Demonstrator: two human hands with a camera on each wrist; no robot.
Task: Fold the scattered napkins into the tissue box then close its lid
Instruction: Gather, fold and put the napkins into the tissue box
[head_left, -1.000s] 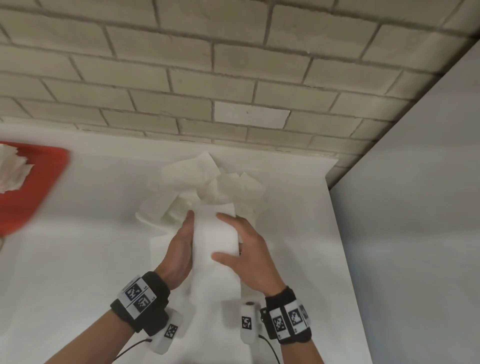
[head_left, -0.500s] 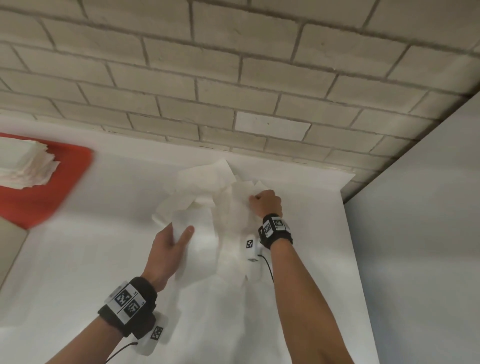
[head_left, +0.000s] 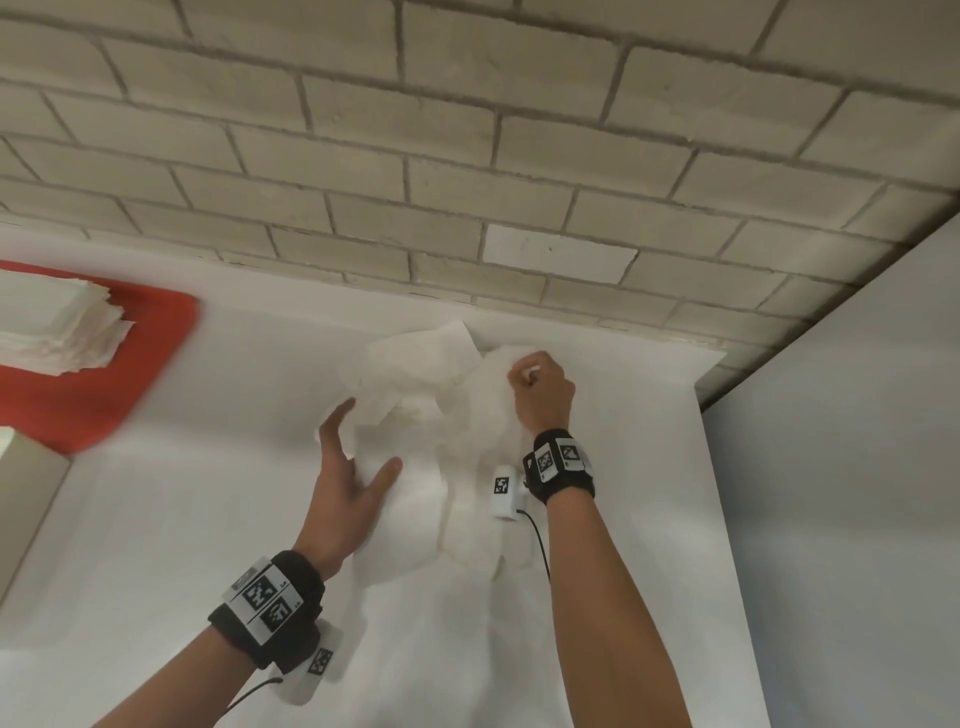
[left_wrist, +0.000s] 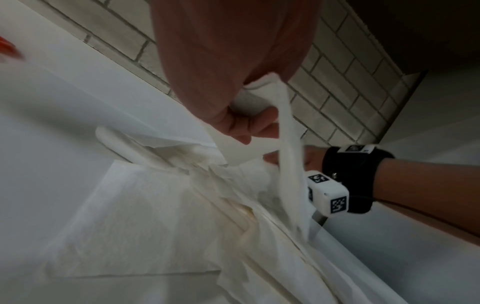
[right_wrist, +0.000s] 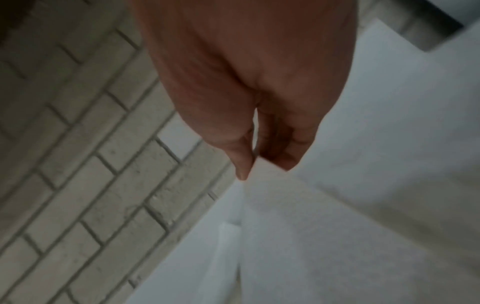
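A person's right hand (head_left: 540, 387) had reached fwd w/ its grip pinching a napkin (head_left: 483, 410) atop the loose pile (head_left: 415, 374) on the white desk (head_left: 156, 519), left hand (head_left: 348, 488) gripping a folded napkin (left_wrist: 241, 152), red tissue box (head_left: 104, 384) w/ its stack well apart at left.

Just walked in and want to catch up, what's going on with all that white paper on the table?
A person is sorting loose napkins heaped on a white table by a brick wall. The right hand pinches a napkin edge at the far side of the heap. The left hand holds another sheet nearer the person; the left wrist view shows fingers curled round it. A neat stack of napkins sits on a red tray to the left. No tissue box is clearly visible.
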